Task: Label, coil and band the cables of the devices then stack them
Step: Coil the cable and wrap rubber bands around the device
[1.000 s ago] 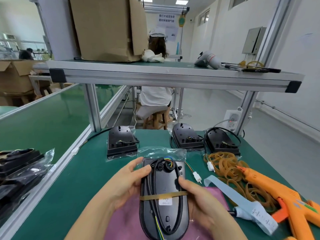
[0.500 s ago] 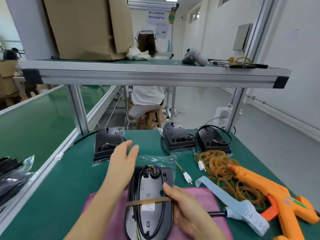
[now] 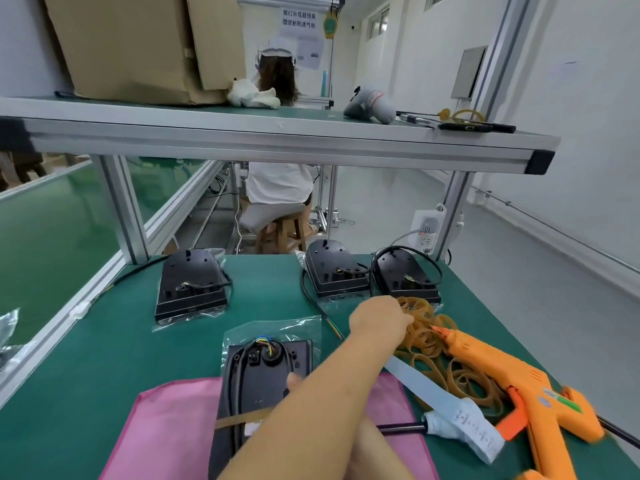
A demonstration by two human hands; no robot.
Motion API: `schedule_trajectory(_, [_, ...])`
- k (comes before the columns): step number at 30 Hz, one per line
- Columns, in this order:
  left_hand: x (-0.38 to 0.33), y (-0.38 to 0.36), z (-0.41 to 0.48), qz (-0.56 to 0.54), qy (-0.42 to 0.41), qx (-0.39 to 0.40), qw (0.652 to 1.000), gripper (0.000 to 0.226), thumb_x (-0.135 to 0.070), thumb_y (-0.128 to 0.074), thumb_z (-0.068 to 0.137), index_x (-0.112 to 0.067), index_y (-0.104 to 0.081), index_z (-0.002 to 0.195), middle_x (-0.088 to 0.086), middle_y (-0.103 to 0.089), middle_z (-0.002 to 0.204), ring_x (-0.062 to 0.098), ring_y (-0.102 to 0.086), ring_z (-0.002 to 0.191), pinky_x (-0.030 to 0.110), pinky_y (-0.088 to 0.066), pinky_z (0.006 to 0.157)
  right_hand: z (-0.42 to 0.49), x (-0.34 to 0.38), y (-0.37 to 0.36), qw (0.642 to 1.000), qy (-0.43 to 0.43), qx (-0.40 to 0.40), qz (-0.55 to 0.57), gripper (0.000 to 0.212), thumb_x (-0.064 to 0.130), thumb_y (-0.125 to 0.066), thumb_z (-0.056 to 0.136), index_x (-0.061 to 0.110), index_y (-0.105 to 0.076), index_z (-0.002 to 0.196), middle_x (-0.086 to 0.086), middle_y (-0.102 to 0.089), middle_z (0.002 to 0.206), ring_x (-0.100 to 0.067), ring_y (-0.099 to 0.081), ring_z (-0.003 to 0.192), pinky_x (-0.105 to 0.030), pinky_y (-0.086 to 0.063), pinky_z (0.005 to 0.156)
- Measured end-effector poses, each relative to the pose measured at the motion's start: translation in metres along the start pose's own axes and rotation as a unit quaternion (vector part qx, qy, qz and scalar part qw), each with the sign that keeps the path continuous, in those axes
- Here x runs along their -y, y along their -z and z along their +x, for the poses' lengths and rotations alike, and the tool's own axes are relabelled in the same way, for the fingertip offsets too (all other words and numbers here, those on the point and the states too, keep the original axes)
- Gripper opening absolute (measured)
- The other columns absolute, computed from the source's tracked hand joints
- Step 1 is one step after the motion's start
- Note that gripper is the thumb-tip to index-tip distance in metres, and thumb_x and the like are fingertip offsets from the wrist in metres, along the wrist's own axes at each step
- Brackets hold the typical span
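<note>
Head cam feed on my end: the left hand (image 3: 377,323) is reaching across to the right, over the other arm, and sits right at the pile of rubber bands (image 3: 436,344) on the green tabletop (image 3: 104,358). Its fingers (image 3: 403,320) are curled down against the near edge of the pile. I only see the back of the hand, so I can't tell if they've actually pinched a band.

The right hand (image 3: 295,380) is almost all hidden under that forearm. Only the thumb pokes out, resting on the device (image 3: 263,386), and I can't tell how the rest of its fingers sit.

The device is black and lies back-side up, its near part on a pink cloth (image 3: 166,434) and its far end on a clear plastic bag (image 3: 277,329). Its black cable (image 3: 239,375) loops around the back, coloured wires show at the far end, and one rubber band (image 3: 239,420) stretches across the body.

Three more devices (image 3: 190,285) stand along the back of the tabletop, one to the left and two side by side on the right, just past the band pile. An orange glue gun (image 3: 512,386) lies on the right, its nozzle touching the bands, with a pale label strip (image 3: 426,386) just beside it. Overhead there's a shelf (image 3: 277,143) with a cardboard box (image 3: 138,46) on it.
</note>
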State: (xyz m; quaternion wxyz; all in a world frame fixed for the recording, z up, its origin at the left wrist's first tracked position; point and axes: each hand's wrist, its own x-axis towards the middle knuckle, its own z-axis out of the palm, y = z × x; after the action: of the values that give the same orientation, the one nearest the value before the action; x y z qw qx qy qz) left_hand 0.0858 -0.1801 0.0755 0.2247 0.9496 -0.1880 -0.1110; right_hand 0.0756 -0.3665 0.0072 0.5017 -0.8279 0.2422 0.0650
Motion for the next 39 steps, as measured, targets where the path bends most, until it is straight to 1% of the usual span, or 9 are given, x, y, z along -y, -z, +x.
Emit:
schedule_trajectory(5, [-0.001,-0.017,0.021,-0.049,0.049,0.005,0.998,0.036,-0.044,-0.059,0.091,-0.009,-0.063,0.100,0.010,-0.066,0.105,0.029,-0.063,0.097,0.035,-0.047,0.073,0.019,-0.018,-0.003,0.979,0.055,0.039,-0.193,0.025,-0.004,-0.040,0.098,-0.005,-0.055,0.119,-0.004,-0.060,0.095,-0.029,-0.056,0.093,-0.010,-0.048,0.081])
schedule_trajectory(13, [0.003,-0.008,0.028,-0.186,0.053,0.052,0.980,0.014,-0.018,-0.064,0.081,-0.008,-0.056,0.076,0.010,-0.061,0.084,0.027,-0.068,0.086,0.038,-0.057,0.084,0.000,-0.005,-0.003,0.986,0.043,0.048,-0.155,0.031,0.002,-0.046,0.098,0.033,-0.048,0.091,0.015,-0.047,0.078,0.007,-0.059,0.056,-0.001,-0.044,0.060])
schedule_trajectory(16, [0.006,0.002,0.024,-0.281,0.056,0.064,0.956,0.009,-0.018,-0.063,0.082,-0.009,-0.059,0.081,0.005,-0.061,0.083,0.020,-0.062,0.081,0.030,-0.051,0.067,0.006,-0.009,-0.004,0.994,0.072,0.012,-0.076,0.042,0.029,-0.092,0.052,-0.002,-0.070,0.070,-0.002,-0.062,0.054,0.001,-0.053,0.034,-0.008,-0.045,0.048])
schedule_trajectory(19, [0.013,0.008,0.016,-0.372,0.040,0.062,0.925,0.015,-0.016,-0.061,0.083,-0.014,-0.061,0.068,0.001,-0.064,0.073,0.016,-0.055,0.073,0.023,-0.041,0.058,0.006,-0.009,-0.007,0.996,0.060,0.031,-0.060,0.013,0.008,-0.061,0.090,-0.004,-0.065,0.086,-0.010,-0.070,0.067,0.011,-0.055,0.039,-0.007,-0.047,0.053])
schedule_trajectory(22, [0.016,0.011,0.007,-0.408,-0.010,0.019,0.913,0.004,-0.015,-0.063,0.084,-0.014,-0.061,0.081,0.007,-0.069,0.082,0.020,-0.061,0.080,0.030,-0.049,0.076,0.016,-0.010,-0.004,0.999,0.038,0.036,-0.002,0.045,0.023,-0.095,0.041,0.001,-0.065,0.067,-0.005,-0.063,0.045,0.004,-0.060,0.043,-0.012,-0.050,0.063])
schedule_trajectory(23, [0.017,0.013,0.005,-0.390,-0.030,0.006,0.920,0.004,-0.016,-0.063,0.084,-0.015,-0.060,0.086,0.008,-0.071,0.085,0.022,-0.065,0.084,0.033,-0.050,0.082,0.014,-0.008,-0.004,0.998,0.042,0.049,-0.018,0.063,0.032,-0.094,0.045,-0.010,-0.065,0.082,-0.016,-0.068,0.060,0.001,-0.066,0.056,-0.013,-0.049,0.073])
schedule_trajectory(25, [0.017,0.013,0.003,-0.334,-0.069,-0.005,0.940,0.007,-0.019,-0.063,0.086,-0.017,-0.058,0.089,0.006,-0.073,0.092,0.023,-0.067,0.093,0.036,-0.052,0.087,0.010,-0.007,-0.007,0.996,0.055,0.062,-0.031,0.032,0.009,-0.063,0.088,-0.014,-0.056,0.109,-0.009,-0.065,0.086,-0.005,-0.068,0.067,-0.020,-0.049,0.090])
schedule_trajectory(29, [0.016,0.012,-0.001,-0.248,-0.139,-0.022,0.959,0.007,-0.024,-0.063,0.089,-0.019,-0.060,0.094,0.001,-0.065,0.100,0.020,-0.062,0.094,0.034,-0.051,0.081,0.004,-0.007,-0.008,0.995,0.076,0.061,0.033,0.031,0.024,-0.091,0.054,0.016,-0.062,0.047,0.007,-0.058,0.043,0.005,-0.055,0.036,-0.011,-0.052,0.062])
schedule_trajectory(39, [0.001,0.007,-0.005,-0.165,-0.242,-0.095,0.951,0.011,-0.024,-0.061,0.091,-0.018,-0.060,0.100,0.001,-0.059,0.103,0.019,-0.055,0.091,0.035,-0.048,0.080,0.008,-0.014,-0.003,0.994,0.065,0.019,-0.087,0.034,0.001,-0.035,0.101,0.021,-0.052,0.079,0.008,-0.049,0.077,0.007,-0.058,0.053,-0.007,-0.046,0.058])
